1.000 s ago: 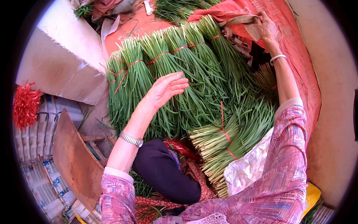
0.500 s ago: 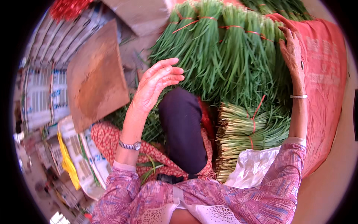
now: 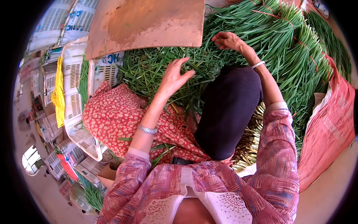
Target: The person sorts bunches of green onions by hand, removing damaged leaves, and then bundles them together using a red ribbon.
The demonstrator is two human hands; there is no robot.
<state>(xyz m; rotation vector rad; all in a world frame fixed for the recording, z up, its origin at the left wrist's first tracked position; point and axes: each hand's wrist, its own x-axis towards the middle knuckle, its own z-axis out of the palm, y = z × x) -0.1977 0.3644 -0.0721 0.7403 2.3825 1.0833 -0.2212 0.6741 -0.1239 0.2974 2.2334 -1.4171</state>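
Note:
My left hand (image 3: 173,76) hovers over a pile of loose green leaves (image 3: 149,69), thumb and fingers apart, holding nothing. Past my raised knee, my right hand (image 3: 229,40) is above the border between that pile and the tied chive bundles (image 3: 272,41). Its fingers bend loosely with gaps between them, and nothing shows in the grasp. The bundles have long, flat green leaves and pale cut ends, with red ties (image 3: 287,22) round them. Close beyond both hands lies the near edge of a brown board (image 3: 149,26).
White plastic crates (image 3: 74,100) stand at the left, one with a yellow cloth (image 3: 58,93) over its edge. A red sack (image 3: 330,130) lies at the right beside the bundles. My dark-covered knee (image 3: 231,108) rises between my arms. Pale stalk ends (image 3: 248,145) show beside it.
The view has swung left, bringing the brown board and loose leaves to the middle. My right hand has left the red sack's edge by the bundles and come in nearer my left hand.

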